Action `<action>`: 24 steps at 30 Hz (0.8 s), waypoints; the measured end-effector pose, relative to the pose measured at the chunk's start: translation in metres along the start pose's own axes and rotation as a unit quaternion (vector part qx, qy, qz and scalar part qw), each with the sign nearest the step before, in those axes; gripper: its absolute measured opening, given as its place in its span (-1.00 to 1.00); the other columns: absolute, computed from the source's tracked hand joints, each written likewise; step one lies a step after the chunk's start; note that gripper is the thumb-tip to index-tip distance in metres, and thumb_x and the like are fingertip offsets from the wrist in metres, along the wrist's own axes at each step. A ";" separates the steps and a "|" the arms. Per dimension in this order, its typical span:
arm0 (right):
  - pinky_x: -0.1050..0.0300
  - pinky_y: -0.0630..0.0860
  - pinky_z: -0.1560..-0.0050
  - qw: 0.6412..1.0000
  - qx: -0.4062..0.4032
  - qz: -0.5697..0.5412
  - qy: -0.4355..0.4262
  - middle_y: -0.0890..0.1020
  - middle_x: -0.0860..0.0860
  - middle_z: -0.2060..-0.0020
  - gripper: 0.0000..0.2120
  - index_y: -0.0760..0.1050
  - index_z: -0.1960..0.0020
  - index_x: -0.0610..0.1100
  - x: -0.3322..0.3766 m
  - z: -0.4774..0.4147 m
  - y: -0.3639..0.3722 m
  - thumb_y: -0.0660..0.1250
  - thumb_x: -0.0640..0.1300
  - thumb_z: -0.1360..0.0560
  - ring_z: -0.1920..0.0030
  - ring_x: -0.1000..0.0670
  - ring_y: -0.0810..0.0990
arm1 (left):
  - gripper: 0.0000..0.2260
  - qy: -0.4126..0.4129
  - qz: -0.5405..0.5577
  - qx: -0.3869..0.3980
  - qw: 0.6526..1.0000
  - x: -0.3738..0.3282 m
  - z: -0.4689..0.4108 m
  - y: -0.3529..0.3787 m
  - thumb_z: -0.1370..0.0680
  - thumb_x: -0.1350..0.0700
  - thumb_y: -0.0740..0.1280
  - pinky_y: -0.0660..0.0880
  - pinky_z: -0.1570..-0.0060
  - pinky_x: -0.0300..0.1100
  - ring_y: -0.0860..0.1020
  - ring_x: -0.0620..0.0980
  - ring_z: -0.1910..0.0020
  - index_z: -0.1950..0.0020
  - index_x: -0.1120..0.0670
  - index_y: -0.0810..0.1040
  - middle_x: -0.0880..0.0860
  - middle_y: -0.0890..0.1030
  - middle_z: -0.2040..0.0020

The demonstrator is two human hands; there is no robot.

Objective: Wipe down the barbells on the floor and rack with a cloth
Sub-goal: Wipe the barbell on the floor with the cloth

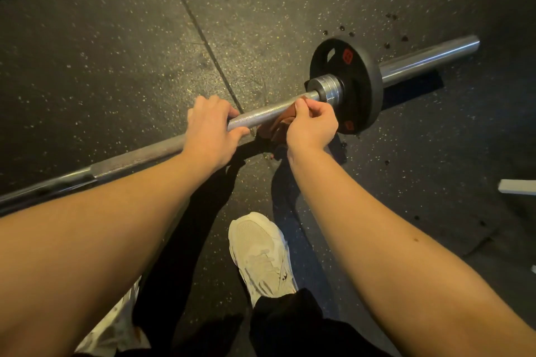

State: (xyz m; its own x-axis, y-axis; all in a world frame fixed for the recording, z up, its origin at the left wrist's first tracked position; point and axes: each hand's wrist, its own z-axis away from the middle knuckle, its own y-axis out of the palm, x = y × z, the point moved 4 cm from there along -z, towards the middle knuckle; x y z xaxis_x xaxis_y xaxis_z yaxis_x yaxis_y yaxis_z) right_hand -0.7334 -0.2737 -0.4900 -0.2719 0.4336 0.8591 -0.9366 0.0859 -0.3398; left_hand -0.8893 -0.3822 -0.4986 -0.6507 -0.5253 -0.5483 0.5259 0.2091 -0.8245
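— Your forearms fill the foreground. What do the fingers hold?

— Right hand: the fingertips pinch a corner of the brown cloth at the top of the barbell, just inside the steel collar. The remainder of the cloth hangs limp under the shaft. Left hand: fingers curled over the knurled steel, thumb beneath, just beside the cloth.

— And the bar itself?

— It lies across the speckled rubber floor, one black plate on the sleeve to your right, its other end out of frame at left. Your white shoe stands near it. Whether your left hand lifts the bar or only steadies it cannot be told.

— How will it handle?

— Likely heavy and rigid, and apt to roll on that plate rather than slide, so your steadying grip on the knurl looks well placed. The knurl should give your palm purchase but will probably drag at the fabric, while the smooth sleeve looks slicker. The cloth is soft and light. A pinch will carry little pressure, so wrap it round the shaft and close your whole hand over it.
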 end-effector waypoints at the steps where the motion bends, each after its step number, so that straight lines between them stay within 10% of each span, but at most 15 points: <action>1: 0.16 0.65 -0.01 1.000 0.000 -0.024 0.018 0.63 0.01 0.01 -0.94 0.57 -0.01 -0.04 -0.002 0.008 0.002 0.43 -0.16 -0.58 0.10 0.13 0.65 | -0.72 -0.001 -0.001 -0.002 1.000 0.000 0.000 0.000 -0.51 -0.08 0.51 0.33 -0.19 0.07 0.40 0.15 -0.17 -0.12 0.04 0.63 0.06 0.54 -0.07; 8: 0.36 0.52 0.40 0.989 0.038 -0.075 0.119 0.65 0.02 0.25 -0.92 0.58 -0.09 -0.23 -0.021 0.041 0.009 0.38 -0.27 -0.61 0.41 0.20 0.64 | -0.71 -0.012 -0.007 -0.003 1.000 0.001 0.000 0.002 -0.51 -0.09 0.50 0.31 -0.21 0.06 0.39 0.13 -0.19 -0.13 0.04 0.63 0.04 0.54 -0.08; 13: 0.25 0.56 0.22 0.993 -0.016 -0.055 0.099 0.69 0.01 0.09 -0.98 0.63 -0.01 -0.08 -0.002 0.005 -0.013 0.44 -0.17 -0.59 0.09 0.05 0.69 | -0.72 -0.011 -0.007 0.004 1.000 -0.001 0.001 0.002 -0.52 -0.11 0.48 0.32 -0.22 0.04 0.38 0.09 -0.18 -0.14 0.00 0.61 -0.05 0.48 -0.04; 24: 0.31 0.59 0.29 0.993 0.110 -0.033 0.005 0.68 0.02 0.19 -0.92 0.63 -0.06 -0.22 0.004 0.037 -0.006 0.43 -0.24 -0.57 0.31 0.21 0.67 | -0.67 -0.013 -0.066 0.016 0.998 -0.003 0.003 -0.006 -0.52 -0.18 0.45 0.27 -0.14 0.00 0.40 0.07 -0.21 -0.20 -0.06 0.59 -0.02 0.54 -0.14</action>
State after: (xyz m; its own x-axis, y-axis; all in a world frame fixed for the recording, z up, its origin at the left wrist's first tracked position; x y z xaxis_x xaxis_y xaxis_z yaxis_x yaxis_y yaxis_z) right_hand -0.7371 -0.3061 -0.4703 -0.2073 0.4426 0.8724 -0.9782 -0.0825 -0.1906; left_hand -0.8887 -0.3844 -0.4917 -0.7013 -0.5683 -0.4304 0.4538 0.1098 -0.8843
